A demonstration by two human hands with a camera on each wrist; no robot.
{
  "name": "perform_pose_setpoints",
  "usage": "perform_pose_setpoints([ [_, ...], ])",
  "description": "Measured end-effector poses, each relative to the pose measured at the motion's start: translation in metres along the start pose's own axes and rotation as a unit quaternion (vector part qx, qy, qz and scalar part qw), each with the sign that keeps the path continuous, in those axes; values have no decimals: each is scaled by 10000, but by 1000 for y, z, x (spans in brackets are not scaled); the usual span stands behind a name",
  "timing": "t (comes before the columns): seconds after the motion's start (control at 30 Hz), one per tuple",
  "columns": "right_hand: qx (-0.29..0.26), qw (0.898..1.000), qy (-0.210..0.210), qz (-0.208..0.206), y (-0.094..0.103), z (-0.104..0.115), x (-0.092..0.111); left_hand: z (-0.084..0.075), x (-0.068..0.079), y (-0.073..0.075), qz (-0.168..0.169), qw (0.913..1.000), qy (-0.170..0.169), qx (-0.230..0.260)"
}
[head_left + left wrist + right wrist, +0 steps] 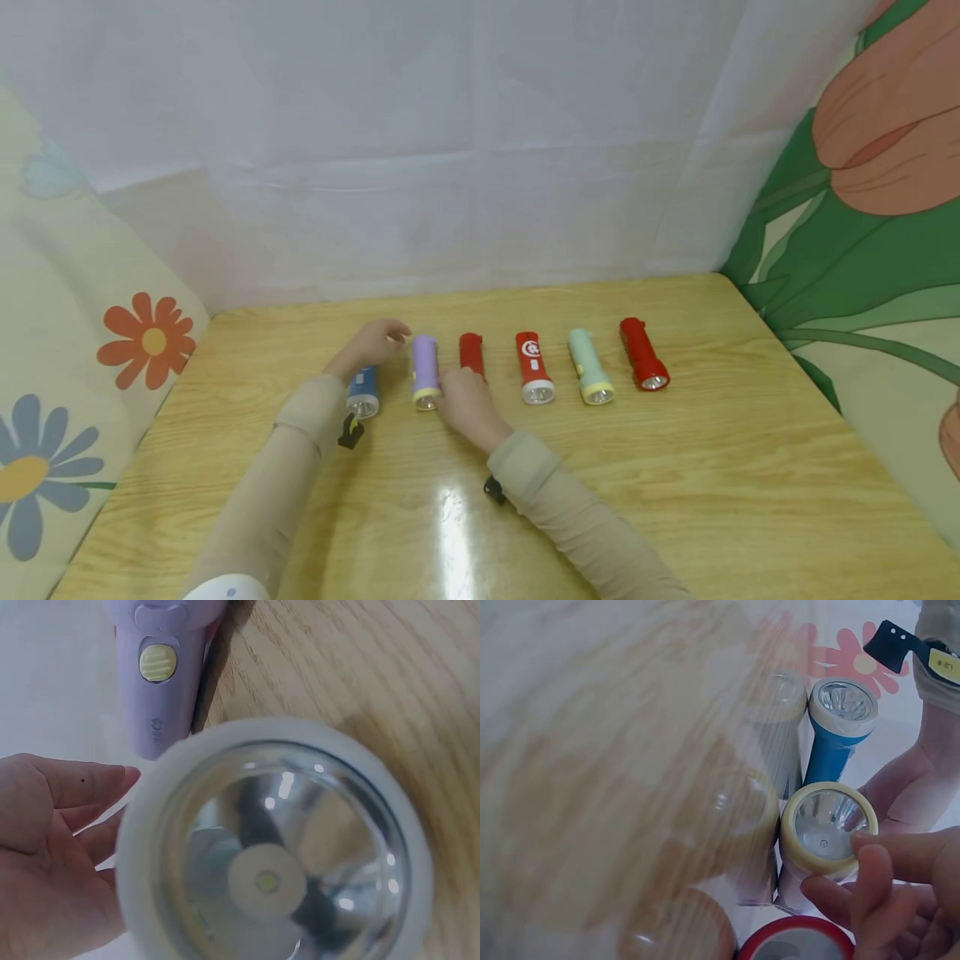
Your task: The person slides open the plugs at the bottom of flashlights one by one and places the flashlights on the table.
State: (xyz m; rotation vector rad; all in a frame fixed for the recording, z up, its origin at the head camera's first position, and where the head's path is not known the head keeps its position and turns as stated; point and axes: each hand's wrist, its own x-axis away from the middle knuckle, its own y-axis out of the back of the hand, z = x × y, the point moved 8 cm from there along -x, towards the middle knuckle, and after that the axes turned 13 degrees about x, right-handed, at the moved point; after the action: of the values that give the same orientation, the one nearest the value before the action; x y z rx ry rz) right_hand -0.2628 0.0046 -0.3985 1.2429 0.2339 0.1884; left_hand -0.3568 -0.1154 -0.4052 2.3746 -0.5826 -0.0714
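A purple flashlight (425, 367) with a yellow head ring lies lengthwise on the table. My right hand (472, 408) holds its head from the right; in the right wrist view, the fingers (896, 855) are on the yellow rim (866, 814). A red flashlight (471, 350) is partly covered by that hand. My left hand (377, 340) is beyond the blue flashlight (363, 393), near the purple one's back end. Its fingers are loosely extended and grip nothing. The blue flashlight's white-rimmed lens (266, 881) fills much of the left wrist view.
Farther right lie a red flashlight with a white head (534, 367), a mint one with a yellow head (590, 367) and an all-red one (643, 354). All rest in a row on the wooden table (712, 467). A white cloth (450, 225) hangs behind.
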Motion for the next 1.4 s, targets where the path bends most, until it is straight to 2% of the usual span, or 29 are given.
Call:
perform_pose_setpoints([
  [0.2, 212, 9997, -90, -10, 1, 1, 0, -1, -6, -9, 307, 9993, -200, 80],
  [0.5, 564, 9983, -130, 31, 1, 4, 2, -2, -3, -12, 251, 9993, -67, 263],
  [0.63, 703, 9974, -142, 81, -1, 5, 1, 0, -5, -11, 169, 9994, 24, 308],
  [0.87, 665, 9974, -238, 161, -3, 6, 0, 2, -7, -9, -15, 9971, 342, 674],
  [1.23, 567, 9979, -234, 184, -6, 8, 0, 8, -11, -5, -402, 9956, 557, 645],
  [1.4, 553, 9981, -230, 162, -7, 7, -1, 13, -10, 0, -647, 9917, 731, 831],
])
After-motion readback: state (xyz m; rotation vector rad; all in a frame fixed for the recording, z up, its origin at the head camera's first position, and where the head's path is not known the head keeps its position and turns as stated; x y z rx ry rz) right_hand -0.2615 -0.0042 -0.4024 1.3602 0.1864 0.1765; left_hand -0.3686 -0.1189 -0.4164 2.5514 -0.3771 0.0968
